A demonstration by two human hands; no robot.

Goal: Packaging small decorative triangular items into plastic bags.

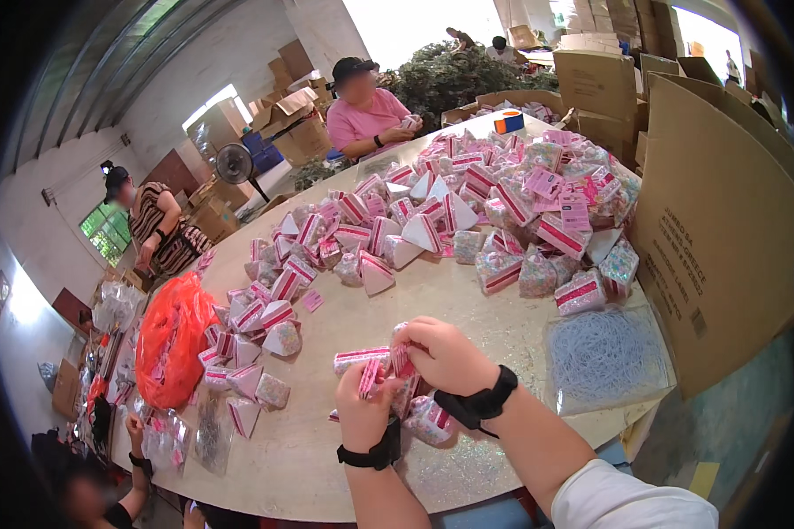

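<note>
My left hand [367, 419] is closed on a small bundle of pink tags [370, 379]. Close beside it, my right hand [450, 354] pinches more pink tags [403, 360]; whether the two bundles are joined is hidden by the fingers. Under and around both hands lie several cake-slice ornaments, white and pink with glittery sides. One ornament [359, 358] rests just beyond my left fingers, and another ornament [430, 421] sits below my right wrist. A large heap of the same ornaments [415, 212] spreads over the far part of the table, with loose pink tags [575, 212] on top.
A clear bag of pale plastic loops [604, 357] lies on the table [326, 476] at right, beside a tall cardboard box [715, 238]. An orange-red plastic bag [172, 339] stands at left. A person in pink [370, 115] works across the table; other people are at left.
</note>
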